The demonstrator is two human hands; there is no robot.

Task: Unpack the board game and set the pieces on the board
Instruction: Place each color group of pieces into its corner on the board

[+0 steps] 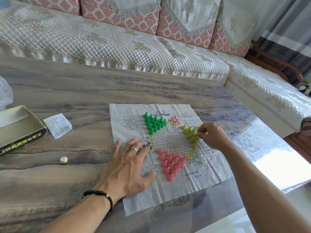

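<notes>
A thin paper game board (176, 187) with a star of printed circles lies flat on the table. Several green pegs (154, 122) stand in its far-left point, several pink pegs (170, 163) in the near point, and several yellow pegs (191, 134) in the right point. My left hand (127, 167), a ring on one finger, lies flat with fingers spread on the board's left edge. My right hand (212, 135) pinches a yellow peg at the right edge of the yellow group.
An open game box (18, 130) sits at the table's left edge, with a folded instruction sheet (58, 125) beside it. A white die (63, 160) rests on the table (67, 174) left of my left hand. A quilted sofa (117, 44) runs behind the table.
</notes>
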